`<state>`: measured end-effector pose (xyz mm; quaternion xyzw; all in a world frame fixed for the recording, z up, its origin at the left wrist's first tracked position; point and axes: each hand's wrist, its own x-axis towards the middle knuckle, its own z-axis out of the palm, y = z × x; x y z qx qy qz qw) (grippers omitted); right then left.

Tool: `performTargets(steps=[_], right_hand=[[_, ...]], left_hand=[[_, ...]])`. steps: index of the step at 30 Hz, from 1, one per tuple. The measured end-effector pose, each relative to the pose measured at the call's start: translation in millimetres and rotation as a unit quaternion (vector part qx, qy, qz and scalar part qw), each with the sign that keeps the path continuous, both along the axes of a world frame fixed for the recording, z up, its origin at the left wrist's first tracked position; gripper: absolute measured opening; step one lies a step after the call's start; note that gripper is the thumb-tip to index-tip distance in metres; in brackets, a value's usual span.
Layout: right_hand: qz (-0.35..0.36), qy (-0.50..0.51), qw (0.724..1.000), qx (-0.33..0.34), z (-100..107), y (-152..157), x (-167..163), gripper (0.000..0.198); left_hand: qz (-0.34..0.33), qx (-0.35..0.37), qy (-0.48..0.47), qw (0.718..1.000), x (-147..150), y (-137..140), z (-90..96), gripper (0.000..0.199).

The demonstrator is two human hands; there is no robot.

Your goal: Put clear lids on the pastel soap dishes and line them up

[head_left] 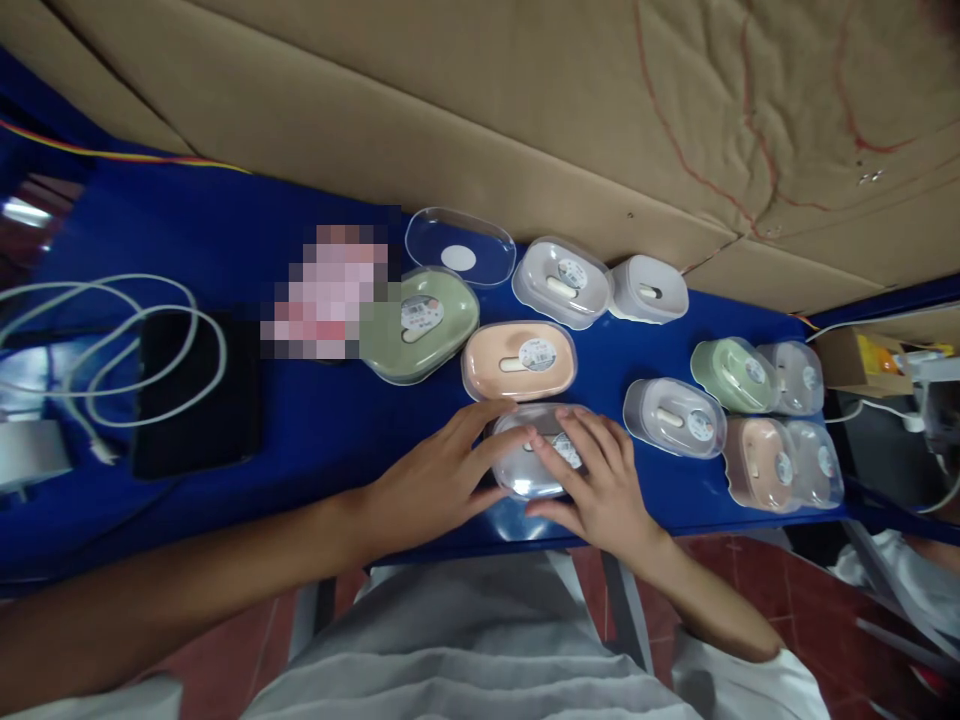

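Observation:
A grey oval plastic box with a clear lid [517, 468] lies close to the table's front edge. My left hand [442, 470] rests against its left side, fingers spread over the lid. From the right, my right hand [596, 480] lies across the same lid with its fingers apart, partly hiding a round label. Just behind stands a peach box [487, 372] with a label and a pale handle-like piece on top. A green box [450, 330] is to its left. Beyond them, a loose clear lid [487, 235] with a white round sticker lies flat.
Two pale boxes [536, 280] stand near the cardboard wall [450, 100]. More grey, green and peach boxes [757, 480] sit at the right end. On the left are a coiled white cable [150, 420], a black flat device [195, 440] and a pixelated pink patch [330, 290].

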<state>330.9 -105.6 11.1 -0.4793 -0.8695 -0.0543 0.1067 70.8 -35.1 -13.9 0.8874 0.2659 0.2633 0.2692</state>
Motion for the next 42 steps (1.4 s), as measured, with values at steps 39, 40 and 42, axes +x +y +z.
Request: performTargets(steps=[39, 40, 42], right_hand=[[0.063, 0.019, 0.985, -0.158, 22, 16, 31, 0.095], [0.071, 0.021, 0.986, -0.15, 29, 16, 37, 0.095], [0.057, 0.024, 0.992, -0.11, 47, 19, 56, 0.094]], left_hand=[[-0.029, -0.064, -0.004, 0.998, -3, 6, -5.0, 0.077], [-0.033, -0.045, -0.009, 0.998, -4, 6, -2.8, 0.074], [-0.032, 0.002, -0.026, 0.999, -5, 5, 3.8, 0.065]])
